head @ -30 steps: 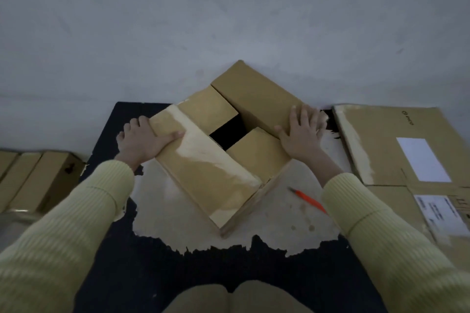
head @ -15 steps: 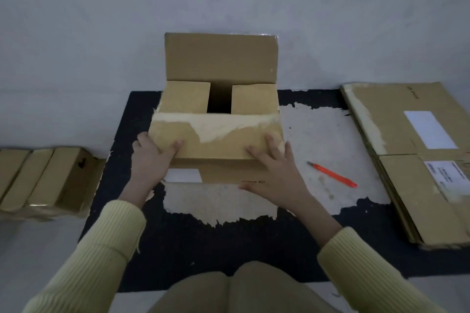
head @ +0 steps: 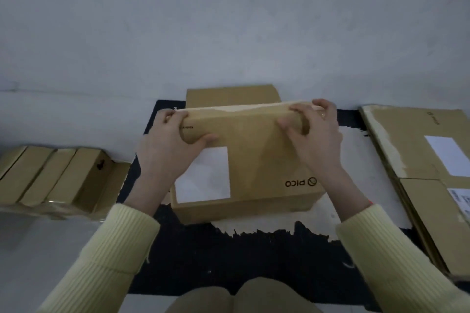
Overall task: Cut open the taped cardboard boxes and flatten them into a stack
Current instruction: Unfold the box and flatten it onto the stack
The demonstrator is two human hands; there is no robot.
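Grey floor, black mat (head: pixel 229 262): flattened stack (head: pixel 407 150) lies at right, closed boxes (head: pixel 50 175) at left look uncut, PICO box (head: pixel 254 160) stands mid-mat, opened but not yet flattened, left hand (head: pixel 167 145) and right hand (head: pixel 312 134) each gripping its upper edge.

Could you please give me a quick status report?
Left hand and right hand both grip the top edge of the brown cardboard box. Box stands on black mat, not yet flattened. Flat cardboard stack lies right, apart.
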